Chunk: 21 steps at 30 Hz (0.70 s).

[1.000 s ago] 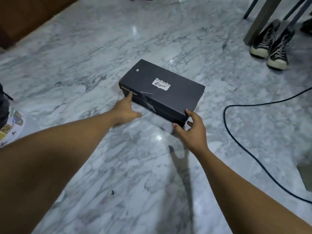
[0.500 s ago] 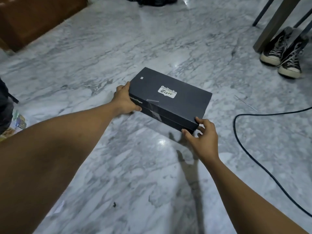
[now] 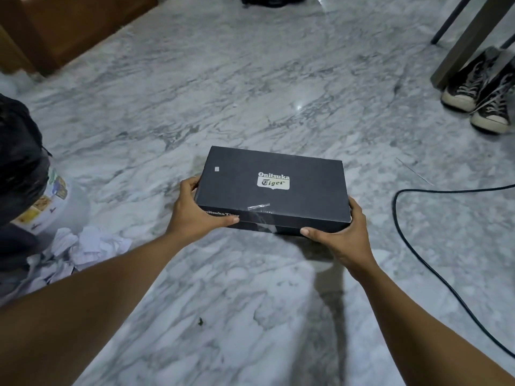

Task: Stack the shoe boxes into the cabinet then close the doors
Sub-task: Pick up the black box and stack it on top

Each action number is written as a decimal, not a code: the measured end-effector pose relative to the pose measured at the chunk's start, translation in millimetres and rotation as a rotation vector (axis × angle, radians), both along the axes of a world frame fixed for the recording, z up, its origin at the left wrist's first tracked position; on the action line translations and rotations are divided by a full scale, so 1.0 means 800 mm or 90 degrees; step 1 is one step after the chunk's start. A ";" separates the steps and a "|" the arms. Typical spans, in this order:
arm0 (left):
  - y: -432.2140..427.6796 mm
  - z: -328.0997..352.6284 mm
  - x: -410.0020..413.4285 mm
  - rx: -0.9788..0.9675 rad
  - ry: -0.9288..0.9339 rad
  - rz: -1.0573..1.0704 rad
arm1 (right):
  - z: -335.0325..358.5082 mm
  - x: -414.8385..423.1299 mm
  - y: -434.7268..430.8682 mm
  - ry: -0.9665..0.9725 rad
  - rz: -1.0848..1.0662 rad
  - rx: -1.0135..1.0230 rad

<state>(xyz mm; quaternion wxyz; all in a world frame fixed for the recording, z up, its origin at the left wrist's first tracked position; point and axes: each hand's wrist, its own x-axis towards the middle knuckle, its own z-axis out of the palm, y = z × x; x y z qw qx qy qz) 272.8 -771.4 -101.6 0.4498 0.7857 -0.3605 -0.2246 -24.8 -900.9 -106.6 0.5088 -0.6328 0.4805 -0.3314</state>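
A black shoe box (image 3: 274, 188) with a white Onitsuka Tiger label on its lid is held above the marble floor, long side facing me. My left hand (image 3: 192, 210) grips its left end, thumb along the front face and fingers curled round the side. My right hand (image 3: 340, 235) grips the right front corner, thumb on the front and fingers behind the right end. A strip of clear tape crosses the lid's front edge. No cabinet interior is in view.
Brown wooden furniture (image 3: 69, 26) stands at the top left. A black bag (image 3: 19, 165), a white printed bag and crumpled paper (image 3: 89, 246) lie at the left. A pair of black sneakers (image 3: 485, 98) sits by a table leg (image 3: 468, 40) at the right. A black cable (image 3: 412, 246) loops across the floor.
Both hands have closed on the box and lifted it off the floor toward me. The box has turned so its long side faces me.
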 end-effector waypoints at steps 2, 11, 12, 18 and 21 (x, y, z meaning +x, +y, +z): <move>0.006 0.004 -0.003 -0.004 0.036 -0.007 | 0.008 0.002 0.011 -0.047 -0.010 0.030; 0.165 0.041 -0.047 0.030 0.110 0.040 | 0.052 -0.008 0.133 -0.061 0.049 0.071; 0.194 0.048 -0.052 0.036 0.122 0.058 | 0.063 -0.007 0.153 -0.060 0.065 0.076; 0.367 0.107 -0.084 0.034 0.142 0.153 | 0.135 -0.008 0.278 -0.052 0.160 0.080; 0.440 0.138 -0.104 0.018 0.122 0.192 | 0.170 -0.010 0.336 -0.046 0.206 0.084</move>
